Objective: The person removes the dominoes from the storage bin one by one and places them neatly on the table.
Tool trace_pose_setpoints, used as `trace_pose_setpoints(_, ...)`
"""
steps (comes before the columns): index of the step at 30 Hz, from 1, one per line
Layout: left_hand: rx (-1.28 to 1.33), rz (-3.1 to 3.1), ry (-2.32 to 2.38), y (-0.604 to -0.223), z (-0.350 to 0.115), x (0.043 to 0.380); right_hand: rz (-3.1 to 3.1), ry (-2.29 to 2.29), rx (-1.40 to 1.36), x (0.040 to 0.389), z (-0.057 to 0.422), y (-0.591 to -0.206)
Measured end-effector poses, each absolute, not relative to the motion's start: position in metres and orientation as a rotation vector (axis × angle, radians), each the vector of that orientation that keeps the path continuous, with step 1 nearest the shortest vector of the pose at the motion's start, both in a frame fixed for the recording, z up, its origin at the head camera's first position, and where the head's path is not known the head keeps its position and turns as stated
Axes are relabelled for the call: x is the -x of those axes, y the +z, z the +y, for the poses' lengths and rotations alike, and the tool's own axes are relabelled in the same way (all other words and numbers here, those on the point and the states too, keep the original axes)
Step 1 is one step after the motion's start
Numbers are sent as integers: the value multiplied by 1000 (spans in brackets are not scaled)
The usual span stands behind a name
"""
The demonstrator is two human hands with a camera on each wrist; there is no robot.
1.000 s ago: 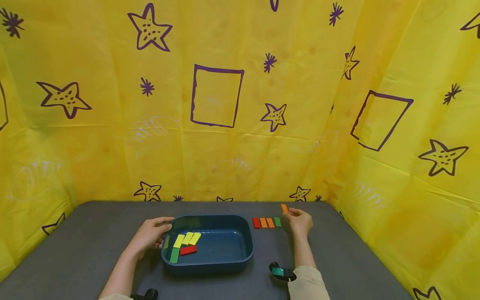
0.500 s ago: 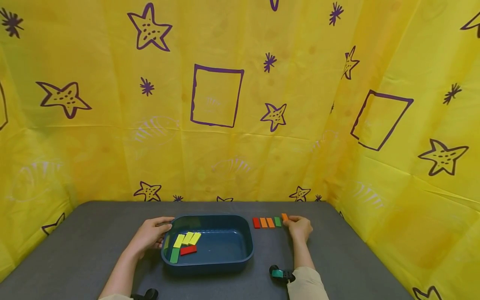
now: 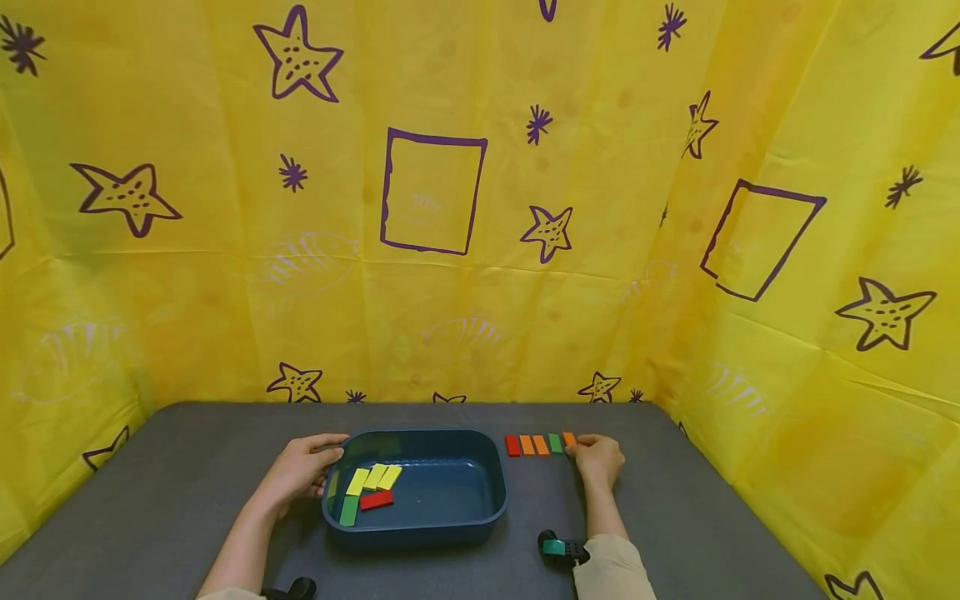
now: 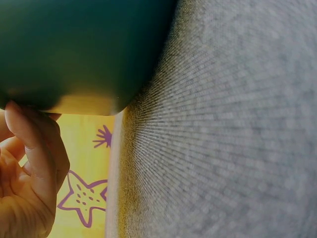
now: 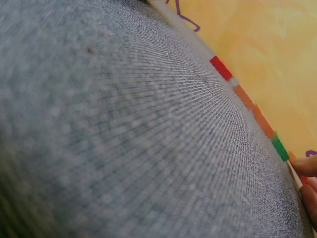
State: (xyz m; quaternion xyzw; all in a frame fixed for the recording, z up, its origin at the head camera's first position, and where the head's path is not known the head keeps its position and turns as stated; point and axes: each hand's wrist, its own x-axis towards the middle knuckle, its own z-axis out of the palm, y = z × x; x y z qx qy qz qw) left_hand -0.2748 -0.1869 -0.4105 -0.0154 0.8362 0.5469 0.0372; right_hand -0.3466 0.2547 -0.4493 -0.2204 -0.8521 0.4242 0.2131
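My right hand [image 3: 597, 458] pinches an orange domino [image 3: 569, 438] low over the table, at the right end of a row. To its left lie a green domino [image 3: 555, 443], two orange dominoes [image 3: 534, 446] and a red domino [image 3: 512, 446], all flat. In the right wrist view, fingertips [image 5: 306, 167] hold the orange piece beside the green one. My left hand [image 3: 302, 467] holds the left end of a dark blue plastic bin [image 3: 450, 527], its bent fingers [image 4: 37, 144] against the outer wall. Inside the bin are several yellow dominoes [image 3: 377, 477], a green one [image 3: 349, 511] and a red one [image 3: 377, 500].
The dark grey tabletop [image 3: 712, 533] spreads around the bin. A yellow curtain [image 3: 480, 317] with purple stars hangs behind and along both sides. A black wrist device [image 3: 564, 547] is strapped near the right sleeve.
My right hand has lowered the orange domino toward the table, bringing it beside the green one at the row's right end. The left hand and bin have stayed put.
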Motion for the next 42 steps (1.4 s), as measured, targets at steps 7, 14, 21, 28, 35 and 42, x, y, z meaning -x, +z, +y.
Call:
trace_pose_setpoints(7, 52, 2568, 1677, -410, -188, 274, -2379, 1161, 587, 346, 254, -450)
trace_pose_setpoints(14, 66, 2561, 1677, -412, -188, 272, -2406, 1150, 587, 344, 255, -452)
trace_pose_setpoints(21, 78, 2552, 1685, -415, -189, 272, -2427, 1149, 585, 342, 253, -452)
trace_pose_setpoints(28, 69, 2553, 1695, -414, -186, 273, -2423, 1148, 575, 340, 254, -448)
trace_pose_setpoints(35, 65, 2568, 1695, -414, -185, 275, -2402, 1163, 586, 338, 255, -442)
trace_pose_setpoints(42, 58, 2563, 1695, -411, -186, 274, -2362, 1182, 591, 342, 253, -437)
